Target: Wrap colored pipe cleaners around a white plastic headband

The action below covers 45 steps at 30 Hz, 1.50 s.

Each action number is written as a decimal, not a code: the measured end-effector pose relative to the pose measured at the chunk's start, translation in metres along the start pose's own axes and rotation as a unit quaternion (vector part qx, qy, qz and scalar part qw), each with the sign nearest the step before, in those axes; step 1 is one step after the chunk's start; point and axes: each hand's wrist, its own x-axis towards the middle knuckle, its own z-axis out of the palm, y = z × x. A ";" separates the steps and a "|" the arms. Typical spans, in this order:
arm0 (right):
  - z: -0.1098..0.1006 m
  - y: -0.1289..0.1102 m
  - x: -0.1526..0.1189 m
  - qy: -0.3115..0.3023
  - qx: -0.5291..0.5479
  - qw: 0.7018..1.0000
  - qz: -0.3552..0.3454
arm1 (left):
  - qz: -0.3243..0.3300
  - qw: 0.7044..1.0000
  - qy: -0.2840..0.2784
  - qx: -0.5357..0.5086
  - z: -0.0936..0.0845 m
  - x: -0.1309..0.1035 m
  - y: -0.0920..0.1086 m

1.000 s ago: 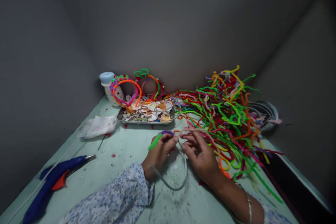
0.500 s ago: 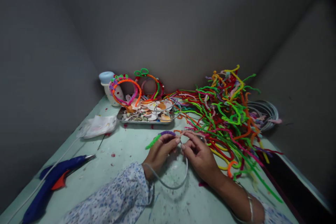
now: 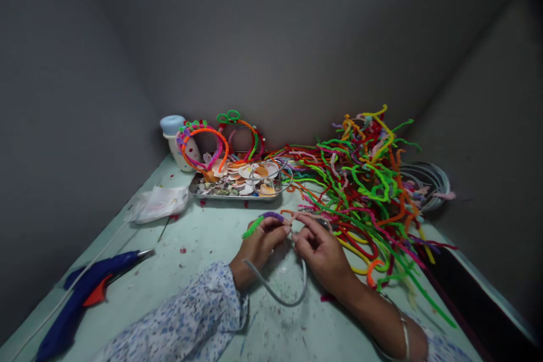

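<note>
My left hand [image 3: 259, 249] is closed on a headband, pinching it between thumb and fingers near its wrapped part. Green and purple fuzzy wire [image 3: 274, 216] covers the end that rises over my left fingers. A bare grey length of the headband [image 3: 285, 303] curves below both hands, its free end near my left wrist. My right hand [image 3: 324, 254] pinches a pale pink fuzzy wire [image 3: 311, 217] just right of my left fingertips. The exact spot where the pink wire meets the band is partly hidden by fingers.
A metal tray [image 3: 237, 198] of shells stands at the back, with decorated headbands [image 3: 205, 131] on it. Tangled fuzzy wires [image 3: 373, 181] spread at right. A blue glue gun [image 3: 85, 294], plastic bag [image 3: 163, 203] and lidded cup [image 3: 182, 147] are at left.
The headband has turned slightly in my hands: its bare end has shifted right and up, and the green end has moved a little right. Both hands keep their pinch.
</note>
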 end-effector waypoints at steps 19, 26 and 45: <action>0.001 -0.001 0.002 -0.012 0.017 1.000 0.020 | 0.006 1.000 -0.012 -0.025 0.001 0.005 -0.008; 0.000 -0.003 0.001 -0.018 0.024 0.999 0.024 | 0.011 1.000 -0.006 -0.002 0.001 0.004 -0.004; 0.001 -0.011 0.004 0.029 0.019 0.999 0.021 | -0.014 1.000 -0.004 -0.013 0.006 0.002 0.006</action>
